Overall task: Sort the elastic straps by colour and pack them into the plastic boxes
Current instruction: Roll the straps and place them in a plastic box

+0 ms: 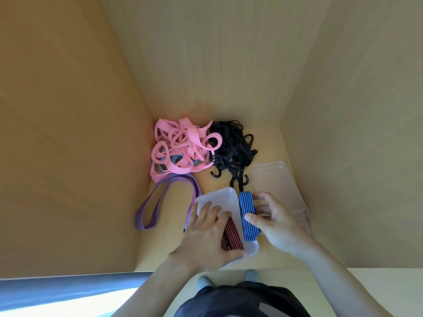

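Worktop (270, 143) walled in L, R and back; bare strip betw black pile (231, 145) and R wall. Clear plastic stack (274, 181) far R. Box (219, 197) at near edge, red straps (232, 236) inside. Left grip (206, 232) spread flat, pressing on box. Right grip (274, 223) pinches blue strap (248, 216), black-striped, folded, at box's R rim. Pink pile (180, 147) at back, purple loop (158, 202) L.

Box (215, 196) sitting nearest; folded straps (232, 235) lying in it, bundle (246, 202) resting on its right edge. Tangled pile (180, 147) and hooked pile (231, 145) lying behind, loop (178, 178) left, stacked boxes (274, 179) right.
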Action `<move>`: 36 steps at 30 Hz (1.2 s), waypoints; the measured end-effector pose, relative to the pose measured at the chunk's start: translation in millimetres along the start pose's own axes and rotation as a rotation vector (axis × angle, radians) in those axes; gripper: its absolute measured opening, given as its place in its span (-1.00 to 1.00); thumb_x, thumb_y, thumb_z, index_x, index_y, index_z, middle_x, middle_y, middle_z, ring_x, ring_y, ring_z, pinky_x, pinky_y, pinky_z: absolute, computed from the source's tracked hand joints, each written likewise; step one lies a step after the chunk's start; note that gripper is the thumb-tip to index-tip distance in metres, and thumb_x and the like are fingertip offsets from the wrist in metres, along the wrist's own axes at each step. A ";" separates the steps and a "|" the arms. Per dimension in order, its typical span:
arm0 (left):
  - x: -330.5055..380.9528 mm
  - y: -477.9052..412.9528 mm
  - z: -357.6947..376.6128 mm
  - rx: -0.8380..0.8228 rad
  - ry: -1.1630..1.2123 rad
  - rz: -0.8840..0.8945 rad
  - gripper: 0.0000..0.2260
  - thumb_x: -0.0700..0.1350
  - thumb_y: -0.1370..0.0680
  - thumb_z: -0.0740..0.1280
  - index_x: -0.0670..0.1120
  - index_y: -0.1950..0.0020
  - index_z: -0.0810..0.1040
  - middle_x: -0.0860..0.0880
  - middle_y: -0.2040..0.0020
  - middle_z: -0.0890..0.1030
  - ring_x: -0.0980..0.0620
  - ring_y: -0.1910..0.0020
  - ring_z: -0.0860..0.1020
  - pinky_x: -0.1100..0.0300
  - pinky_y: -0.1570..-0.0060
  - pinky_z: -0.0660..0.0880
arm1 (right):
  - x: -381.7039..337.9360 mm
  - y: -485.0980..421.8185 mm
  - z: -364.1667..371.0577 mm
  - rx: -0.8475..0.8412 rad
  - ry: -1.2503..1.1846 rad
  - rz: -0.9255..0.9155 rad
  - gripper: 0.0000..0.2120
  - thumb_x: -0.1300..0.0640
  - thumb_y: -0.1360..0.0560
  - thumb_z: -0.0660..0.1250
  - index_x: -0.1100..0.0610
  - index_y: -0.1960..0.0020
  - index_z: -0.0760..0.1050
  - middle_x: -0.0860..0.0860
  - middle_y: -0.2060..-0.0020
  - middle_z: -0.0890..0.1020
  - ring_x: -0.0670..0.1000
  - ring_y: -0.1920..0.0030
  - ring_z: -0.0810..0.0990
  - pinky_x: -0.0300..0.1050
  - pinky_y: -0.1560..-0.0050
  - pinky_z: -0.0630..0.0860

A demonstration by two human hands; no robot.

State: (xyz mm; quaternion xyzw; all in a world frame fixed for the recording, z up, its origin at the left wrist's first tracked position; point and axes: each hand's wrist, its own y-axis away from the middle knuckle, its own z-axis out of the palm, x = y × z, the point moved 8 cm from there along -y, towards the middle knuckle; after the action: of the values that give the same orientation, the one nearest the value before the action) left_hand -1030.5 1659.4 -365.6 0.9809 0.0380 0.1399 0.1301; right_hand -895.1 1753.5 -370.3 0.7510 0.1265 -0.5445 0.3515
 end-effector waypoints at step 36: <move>-8.7 -1.9 27.2 0.095 0.333 -0.100 0.02 0.41 -0.33 0.12 -0.07 -0.61 -0.17 -0.04 -0.42 0.37 -0.03 -0.45 0.23 -0.12 -0.53 0.08 | -33.6 25.1 59.4 0.293 1.112 -0.071 -0.64 -0.11 -0.59 0.31 0.05 -0.30 0.43 -0.05 -0.11 0.55 0.03 -0.14 0.55 -0.10 -0.17 0.44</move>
State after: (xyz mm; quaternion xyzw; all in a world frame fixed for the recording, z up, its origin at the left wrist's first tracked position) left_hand -1031.2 1653.6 -393.6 0.9461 0.1144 0.2916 0.0824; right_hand -936.6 1702.3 -339.5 0.9605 0.2409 -0.0910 0.1058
